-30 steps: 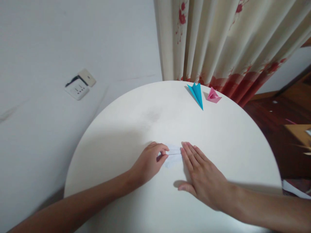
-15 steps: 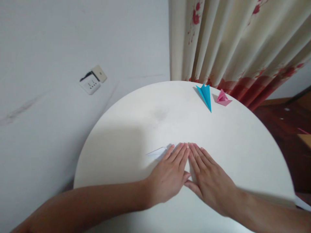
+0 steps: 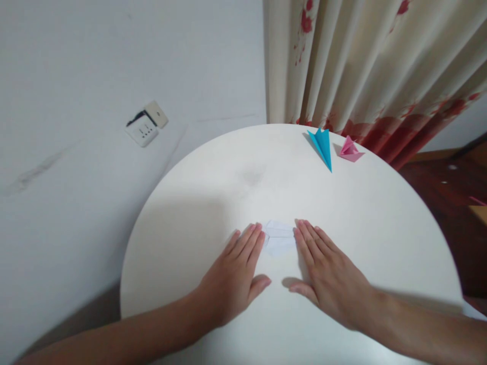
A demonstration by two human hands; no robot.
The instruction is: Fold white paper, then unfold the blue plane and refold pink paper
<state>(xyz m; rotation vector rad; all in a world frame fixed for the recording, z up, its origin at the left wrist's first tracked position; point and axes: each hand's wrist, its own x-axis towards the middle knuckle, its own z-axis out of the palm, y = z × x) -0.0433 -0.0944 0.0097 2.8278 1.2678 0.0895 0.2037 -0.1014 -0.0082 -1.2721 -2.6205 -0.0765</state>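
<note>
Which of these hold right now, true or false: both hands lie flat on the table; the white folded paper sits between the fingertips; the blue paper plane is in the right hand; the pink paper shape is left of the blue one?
1. Left hand and right hand lie flat on the table: true.
2. White folded paper sits between the fingertips: true.
3. Blue paper plane is in the right hand: false, it lies at the far edge.
4. Pink paper shape is left of it: false, right.

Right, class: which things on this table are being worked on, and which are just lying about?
In use:
- white folded paper, between the fingertips of both flat hands
- left hand
- right hand

Lying about:
- blue paper plane, at the far edge of the round table
- pink folded paper, beside it
</note>
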